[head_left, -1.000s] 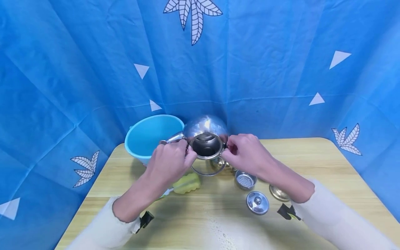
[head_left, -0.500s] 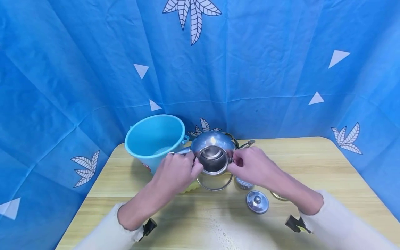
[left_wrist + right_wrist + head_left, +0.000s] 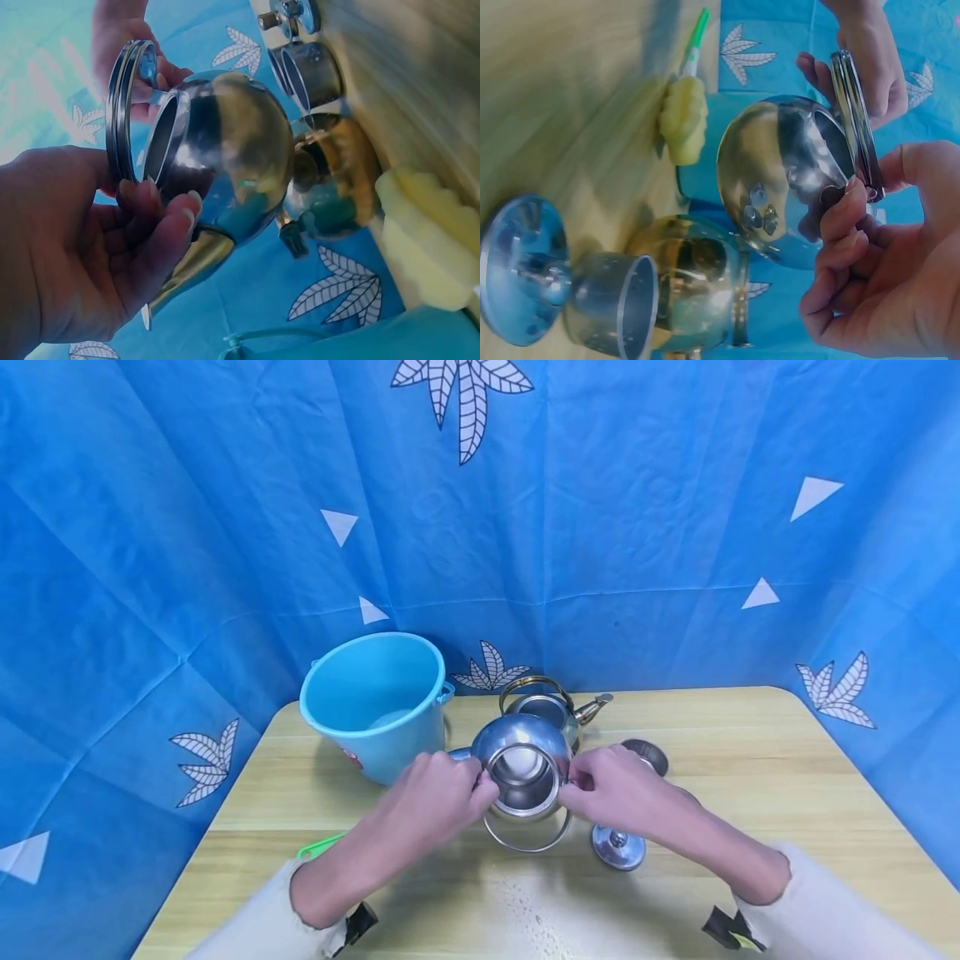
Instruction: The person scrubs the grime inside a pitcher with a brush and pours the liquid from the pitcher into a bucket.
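Observation:
Both hands hold a silver teapot (image 3: 517, 735) above the table, its open mouth tilted toward the head camera. My left hand (image 3: 438, 793) pinches the spout side by the handle joint; the spout is mostly hidden there in the head view. On the opposite side my right hand (image 3: 622, 789) pinches the other handle joint. The hoop handle (image 3: 120, 112) is swung down past the mouth. In the right wrist view, the rounded body (image 3: 757, 172) and the curled fingers of both hands show. A gold-toned teapot (image 3: 694, 277) stands lidless behind the silver one.
A light blue bucket (image 3: 408, 743) stands at the back left. A yellow sponge brush (image 3: 684, 124) with a green handle (image 3: 318, 846) lies on the table. At right are a silver lid (image 3: 618, 852) and a perforated strainer (image 3: 651, 755). Water drops (image 3: 536, 922) dot the front.
Both hands have brought the silver teapot closer to the person and slightly right, away from the bucket rim. The gold-toned teapot behind it has come into view.

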Motion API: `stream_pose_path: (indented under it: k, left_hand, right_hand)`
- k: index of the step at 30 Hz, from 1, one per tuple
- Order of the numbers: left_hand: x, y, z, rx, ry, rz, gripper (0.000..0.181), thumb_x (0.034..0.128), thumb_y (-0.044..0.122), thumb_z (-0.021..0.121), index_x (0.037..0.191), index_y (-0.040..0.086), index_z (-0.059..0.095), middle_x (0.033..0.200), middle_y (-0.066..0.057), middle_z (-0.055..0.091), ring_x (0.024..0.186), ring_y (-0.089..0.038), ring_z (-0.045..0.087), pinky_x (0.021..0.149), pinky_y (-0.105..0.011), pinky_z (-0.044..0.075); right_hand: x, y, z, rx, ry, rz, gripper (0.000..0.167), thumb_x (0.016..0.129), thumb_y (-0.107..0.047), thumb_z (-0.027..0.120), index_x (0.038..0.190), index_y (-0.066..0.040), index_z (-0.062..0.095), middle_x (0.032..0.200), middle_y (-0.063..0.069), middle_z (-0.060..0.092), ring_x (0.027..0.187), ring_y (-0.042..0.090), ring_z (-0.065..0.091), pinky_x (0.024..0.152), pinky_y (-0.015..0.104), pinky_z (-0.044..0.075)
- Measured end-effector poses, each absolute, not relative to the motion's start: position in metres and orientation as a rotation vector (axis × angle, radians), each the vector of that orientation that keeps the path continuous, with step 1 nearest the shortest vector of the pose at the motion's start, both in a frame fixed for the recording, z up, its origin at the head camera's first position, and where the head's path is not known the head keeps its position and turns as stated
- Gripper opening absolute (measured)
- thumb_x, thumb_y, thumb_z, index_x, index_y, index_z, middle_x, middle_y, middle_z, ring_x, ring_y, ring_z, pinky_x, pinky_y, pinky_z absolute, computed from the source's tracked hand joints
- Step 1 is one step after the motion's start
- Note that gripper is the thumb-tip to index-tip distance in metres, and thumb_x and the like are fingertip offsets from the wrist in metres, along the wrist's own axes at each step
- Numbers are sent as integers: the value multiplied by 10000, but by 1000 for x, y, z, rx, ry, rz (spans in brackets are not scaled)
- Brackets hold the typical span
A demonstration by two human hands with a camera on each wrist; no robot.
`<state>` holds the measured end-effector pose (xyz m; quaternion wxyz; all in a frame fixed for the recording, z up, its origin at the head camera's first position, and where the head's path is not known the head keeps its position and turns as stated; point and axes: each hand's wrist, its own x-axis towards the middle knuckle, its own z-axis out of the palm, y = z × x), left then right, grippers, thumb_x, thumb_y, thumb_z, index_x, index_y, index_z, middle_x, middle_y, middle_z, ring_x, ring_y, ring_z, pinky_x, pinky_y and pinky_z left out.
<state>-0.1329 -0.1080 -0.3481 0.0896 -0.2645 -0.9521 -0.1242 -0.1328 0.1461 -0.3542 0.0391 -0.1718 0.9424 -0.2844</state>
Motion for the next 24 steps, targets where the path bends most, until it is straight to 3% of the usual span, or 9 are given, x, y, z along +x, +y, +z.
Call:
stream_pose_path:
  k: [18, 24]
  left_hand:
    - [-138, -97, -369, -940, -3005, -490, 457, 974, 223, 550, 547, 233, 388, 498, 110, 335, 456, -43, 301, 444, -211, 285]
    - [-143, -95, -372, -862, -3138, -549, 467, 995, 279, 553, 544, 228, 444, 511, 84, 411, 469, -73, 375, 471, -234, 341]
  right_hand:
    - [-132, 159, -384, -490, 2692, -970, 264, 856, -241, 651, 623, -187, 539, 539, -89, 448, 502, 82, 409, 471, 242, 360]
    - [-135, 159, -388, -395, 2614, -974, 270, 860, -233, 632, 620, -184, 518, 554, -64, 480, 502, 92, 405, 475, 240, 343]
